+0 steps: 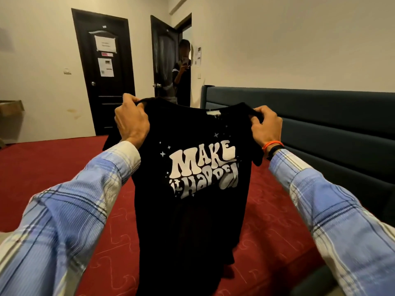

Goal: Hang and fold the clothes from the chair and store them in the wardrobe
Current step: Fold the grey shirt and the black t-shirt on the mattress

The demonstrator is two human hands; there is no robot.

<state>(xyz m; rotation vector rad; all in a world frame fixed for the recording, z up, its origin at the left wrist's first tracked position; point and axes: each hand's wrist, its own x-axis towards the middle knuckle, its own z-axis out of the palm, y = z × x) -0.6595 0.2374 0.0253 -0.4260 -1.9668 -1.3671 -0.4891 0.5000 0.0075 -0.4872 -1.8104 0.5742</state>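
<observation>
A black T-shirt (188, 221) with white "MAKE it HAPPEN" lettering hangs upright in front of me, print side facing me. My left hand (131, 120) grips its left shoulder and my right hand (266, 124) pinches its right shoulder, both at about the same height. The shirt's body drops down over the red bed (53, 163). Its lower hem runs out of view at the bottom. No chair or wardrobe is in view.
The red bed fills the space below the shirt, with a dark blue padded headboard (331, 116) along the right. A closed dark door (104, 69) stands at the back left. A person (182, 75) stands in an open doorway behind the shirt. A cardboard box (10, 107) sits far left.
</observation>
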